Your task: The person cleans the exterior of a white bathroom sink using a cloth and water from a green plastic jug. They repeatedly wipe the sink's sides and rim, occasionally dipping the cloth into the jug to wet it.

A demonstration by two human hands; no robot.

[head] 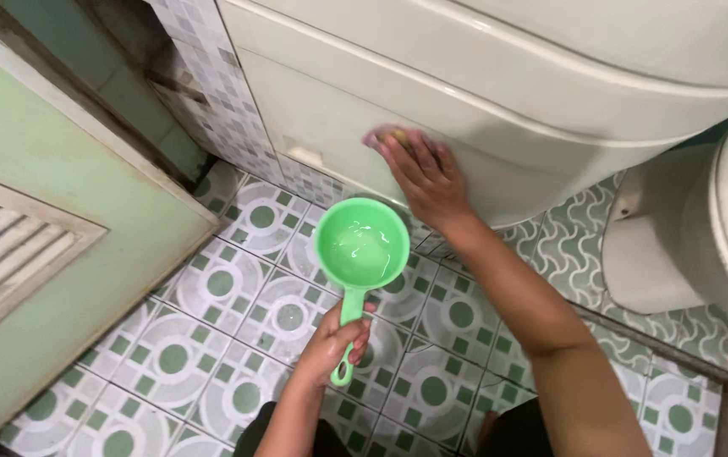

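Note:
My left hand (336, 343) grips the handle of a green plastic dipper (362, 250), held level above the tiled floor with some water in its bowl. My right hand (425, 175) is stretched forward, pressing a small pink and yellow sponge (383, 135) flat against the front of a cream plastic cabinet (465, 93). Most of the sponge is hidden under my fingers.
A pale green door (51, 228) with a louvred vent stands open at the left. A white toilet bowl (702, 228) sits at the right. The floor (203, 338) has green and white patterned tiles, and the wall behind has small grey mosaic tiles (211, 93).

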